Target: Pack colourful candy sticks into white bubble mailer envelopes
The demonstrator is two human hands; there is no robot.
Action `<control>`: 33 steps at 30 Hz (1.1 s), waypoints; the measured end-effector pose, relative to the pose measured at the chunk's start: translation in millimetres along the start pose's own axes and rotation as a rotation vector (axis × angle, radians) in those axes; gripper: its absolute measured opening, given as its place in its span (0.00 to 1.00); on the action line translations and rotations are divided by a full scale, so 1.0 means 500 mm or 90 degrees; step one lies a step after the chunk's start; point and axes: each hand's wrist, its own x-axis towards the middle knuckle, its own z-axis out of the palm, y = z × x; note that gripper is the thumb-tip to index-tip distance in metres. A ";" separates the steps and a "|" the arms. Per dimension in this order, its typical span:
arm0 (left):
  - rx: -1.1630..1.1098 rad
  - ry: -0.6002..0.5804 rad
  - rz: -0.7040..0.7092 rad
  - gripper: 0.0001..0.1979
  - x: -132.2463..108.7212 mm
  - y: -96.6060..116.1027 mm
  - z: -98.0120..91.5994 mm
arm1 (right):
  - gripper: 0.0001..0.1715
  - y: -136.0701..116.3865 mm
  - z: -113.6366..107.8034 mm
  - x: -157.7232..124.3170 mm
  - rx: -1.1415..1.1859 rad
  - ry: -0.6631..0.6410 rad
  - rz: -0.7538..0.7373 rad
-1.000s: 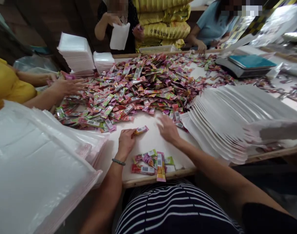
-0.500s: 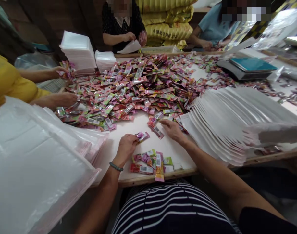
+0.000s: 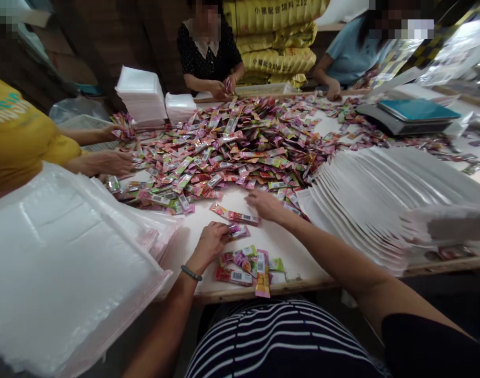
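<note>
My left hand (image 3: 213, 240), with a beaded bracelet on the wrist, is closed, its fingertips pinching a purple sachet (image 3: 240, 232) just above the white tabletop. My right hand (image 3: 264, 204) is open, fingers stretched to the left, beside a red sachet (image 3: 244, 218). A pink-and-yellow sachet (image 3: 219, 210) lies end to end with that red one. Nearer my body several sachets are gathered, among them a yellow-orange sachet (image 3: 263, 273) and a red sachet (image 3: 235, 276) with its barcode up. Beyond my hands spreads a large heap of sachets (image 3: 240, 142).
Stacked white pouches (image 3: 66, 262) stand at my left, and fanned white pouches (image 3: 365, 194) at my right. A scale (image 3: 416, 110) sits at the right. A person in yellow (image 3: 23, 126) works at the left; two others are across the table, before yellow sacks (image 3: 277, 60).
My right hand has moved left, and the two sachets beside it now lie further left and flatter. My left hand keeps the purple sachet. The whole view has shifted slightly.
</note>
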 end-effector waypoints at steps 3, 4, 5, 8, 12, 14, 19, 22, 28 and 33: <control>0.004 -0.015 0.024 0.09 -0.005 0.010 0.003 | 0.21 0.034 -0.021 0.022 -0.098 0.021 0.038; 0.003 -0.030 0.036 0.09 -0.005 0.015 0.002 | 0.21 0.037 -0.026 0.029 -0.106 0.019 0.046; -0.003 -0.048 0.049 0.09 -0.006 0.020 0.001 | 0.21 0.035 -0.030 0.033 -0.107 0.020 0.052; -0.050 -0.080 0.054 0.12 -0.001 0.030 -0.009 | 0.18 0.001 -0.024 0.033 -0.087 0.002 0.064; 0.004 0.067 -0.015 0.22 0.029 0.015 -0.027 | 0.17 -0.042 0.010 -0.006 -0.014 -0.063 -0.003; 0.082 0.092 -0.049 0.23 0.051 0.002 -0.029 | 0.16 -0.039 0.025 -0.027 0.022 -0.055 0.004; 0.109 -0.005 -0.045 0.11 0.085 0.004 -0.016 | 0.16 -0.002 0.036 -0.027 0.101 -0.003 0.171; 0.060 -0.020 -0.010 0.09 0.058 0.053 -0.004 | 0.16 -0.008 0.041 -0.017 0.148 0.009 0.133; -0.005 0.011 0.072 0.29 -0.080 0.187 0.013 | 0.19 -0.053 0.047 -0.079 0.190 -0.048 -0.107; 0.011 -0.134 0.149 0.15 -0.136 0.178 0.019 | 0.20 -0.053 0.003 -0.208 0.194 0.029 -0.085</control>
